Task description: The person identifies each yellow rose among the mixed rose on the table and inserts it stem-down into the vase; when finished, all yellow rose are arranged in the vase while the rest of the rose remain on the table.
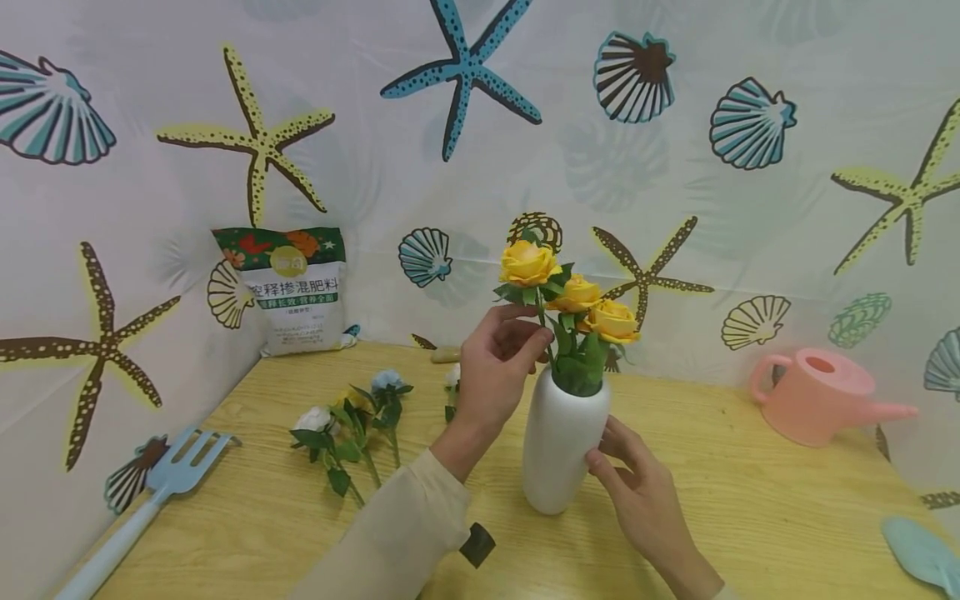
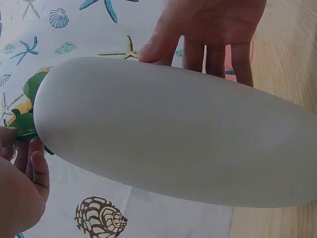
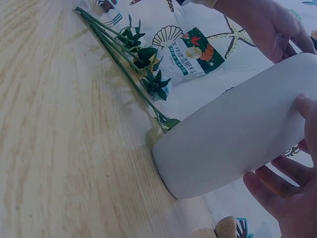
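A white vase (image 1: pixel 564 446) stands on the wooden table, leaning slightly right in the head view. Three yellow roses with green leaves rise from its mouth. My left hand (image 1: pixel 498 358) pinches the green stem (image 2: pixel 26 134) of the tallest yellow rose (image 1: pixel 528 263) just above the rim. Low on the vase's right side, my right hand (image 1: pixel 637 483) holds it, thumb (image 3: pixel 306 105) and fingers spread against the wall. The lower stems are hidden inside the vase.
Several artificial flowers, including a white one (image 1: pixel 315 419) and a blue one (image 1: pixel 387 381), lie left of the vase. A fertilizer bag (image 1: pixel 300 312) stands behind them. A blue fork (image 1: pixel 183 467) lies far left; a pink watering can (image 1: pixel 817 400) and blue-green shovel (image 1: pixel 921 550) are at right.
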A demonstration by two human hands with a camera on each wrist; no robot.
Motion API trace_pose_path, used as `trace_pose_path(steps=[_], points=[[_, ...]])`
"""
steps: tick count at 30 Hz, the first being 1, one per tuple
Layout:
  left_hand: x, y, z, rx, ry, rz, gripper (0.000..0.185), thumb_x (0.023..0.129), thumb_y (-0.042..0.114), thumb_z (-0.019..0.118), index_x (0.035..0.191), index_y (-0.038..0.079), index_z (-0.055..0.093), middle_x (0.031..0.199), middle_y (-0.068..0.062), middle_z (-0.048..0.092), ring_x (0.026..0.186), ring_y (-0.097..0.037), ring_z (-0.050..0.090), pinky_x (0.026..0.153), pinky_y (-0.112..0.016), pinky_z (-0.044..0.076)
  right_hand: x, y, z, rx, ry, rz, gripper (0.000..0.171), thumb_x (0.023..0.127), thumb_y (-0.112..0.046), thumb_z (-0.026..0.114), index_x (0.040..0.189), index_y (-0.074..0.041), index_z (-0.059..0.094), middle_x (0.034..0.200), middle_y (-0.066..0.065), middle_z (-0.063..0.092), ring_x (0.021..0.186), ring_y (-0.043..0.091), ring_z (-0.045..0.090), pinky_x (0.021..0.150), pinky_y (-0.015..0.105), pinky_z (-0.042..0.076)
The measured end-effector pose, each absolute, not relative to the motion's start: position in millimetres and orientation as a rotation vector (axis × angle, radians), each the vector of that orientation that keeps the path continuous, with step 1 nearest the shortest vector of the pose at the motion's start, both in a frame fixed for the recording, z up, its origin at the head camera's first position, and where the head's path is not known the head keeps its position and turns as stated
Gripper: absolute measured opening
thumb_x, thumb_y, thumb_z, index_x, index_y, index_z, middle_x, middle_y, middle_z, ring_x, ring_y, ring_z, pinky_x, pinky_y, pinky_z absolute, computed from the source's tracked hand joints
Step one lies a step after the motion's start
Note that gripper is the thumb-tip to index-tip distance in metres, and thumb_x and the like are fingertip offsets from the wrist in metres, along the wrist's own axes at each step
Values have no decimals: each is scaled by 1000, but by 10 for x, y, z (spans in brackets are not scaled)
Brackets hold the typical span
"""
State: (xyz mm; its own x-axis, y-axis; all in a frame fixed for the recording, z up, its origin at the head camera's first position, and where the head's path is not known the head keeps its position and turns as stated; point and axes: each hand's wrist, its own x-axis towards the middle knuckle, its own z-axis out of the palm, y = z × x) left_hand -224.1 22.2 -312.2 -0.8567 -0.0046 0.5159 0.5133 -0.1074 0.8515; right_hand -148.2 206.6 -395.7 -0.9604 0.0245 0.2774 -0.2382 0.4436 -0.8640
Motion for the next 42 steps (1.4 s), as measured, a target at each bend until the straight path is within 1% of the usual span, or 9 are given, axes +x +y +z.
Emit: trace_pose_path(steps=[4, 10, 12, 16, 19, 31, 37, 40, 42], points=[[-2236, 239, -3111, -555, -1804, -2013, 22, 94, 9, 71, 116, 5, 65, 100, -18, 71, 74, -11, 65, 65, -22, 53, -1484, 2065, -3956, 188, -2445, 1536, 51, 101, -24, 63, 148, -11, 47, 142, 12, 59, 123, 30, 62, 90, 22, 57], [-2208, 251, -3144, -527, -1816, -1982, 19, 93, 8, 71, 111, 2, 67, 99, -17, 71, 75, -13, 64, 67, -25, 55, -1484, 2060, -3953, 186, -2447, 1535, 51, 101, -25, 62, 148, -11, 47, 142, 11, 59, 122, 28, 62, 90, 22, 57], [-2191, 253, -3159, -515, -1825, -1986, 18, 93, 9, 71, 110, 2, 67, 100, -17, 70, 77, -13, 63, 70, -23, 55, -1485, 2060, -3955, 190, -2443, 1529, 51, 101, -25, 63, 148, -11, 48, 141, 11, 60, 120, 21, 63, 90, 22, 57], [-2161, 257, -3192, -489, -1838, -2002, 18, 92, 9, 72, 109, 3, 68, 102, -15, 69, 82, -12, 62, 76, -22, 53, -1487, 2062, -3963, 205, -2430, 1522, 50, 101, -23, 63, 147, -10, 48, 139, 12, 62, 113, 0, 61, 88, 19, 55], [-2148, 265, -3214, -479, -1841, -2005, 17, 92, 9, 72, 108, 4, 68, 102, -14, 70, 85, -11, 62, 78, -24, 53, -1488, 2066, -3969, 213, -2419, 1518, 50, 101, -22, 63, 147, -9, 49, 137, 13, 63, 110, -8, 59, 87, 18, 55], [-2131, 270, -3282, -477, -1845, -2000, 13, 90, 7, 73, 101, 2, 69, 100, -14, 70, 84, -9, 60, 78, -26, 50, -1489, 2062, -3972, 226, -2397, 1505, 48, 101, -20, 64, 146, -8, 50, 134, 13, 65, 110, -4, 61, 87, 20, 56], [-2130, 221, -3316, -487, -1837, -2022, 13, 89, 6, 74, 100, 0, 69, 100, -17, 70, 81, -10, 61, 79, -32, 54, -1493, 2068, -3985, 225, -2402, 1510, 49, 101, -20, 64, 146, -8, 50, 135, 13, 64, 109, -7, 59, 87, 20, 56], [-2132, 180, -3339, -490, -1850, -2037, 14, 89, 5, 75, 101, 1, 69, 101, -17, 70, 79, -11, 61, 78, -30, 55, -1487, 2064, -3979, 219, -2406, 1515, 49, 101, -21, 64, 146, -9, 50, 136, 13, 63, 109, -8, 59, 87, 19, 56], [-2124, 151, -3351, -491, -1849, -2057, 14, 90, 5, 74, 101, 1, 68, 101, -17, 70, 79, -12, 62, 76, -26, 54, -1483, 2064, -3978, 213, -2410, 1518, 49, 101, -21, 64, 146, -9, 50, 136, 13, 63, 109, -8, 59, 87, 18, 56]])
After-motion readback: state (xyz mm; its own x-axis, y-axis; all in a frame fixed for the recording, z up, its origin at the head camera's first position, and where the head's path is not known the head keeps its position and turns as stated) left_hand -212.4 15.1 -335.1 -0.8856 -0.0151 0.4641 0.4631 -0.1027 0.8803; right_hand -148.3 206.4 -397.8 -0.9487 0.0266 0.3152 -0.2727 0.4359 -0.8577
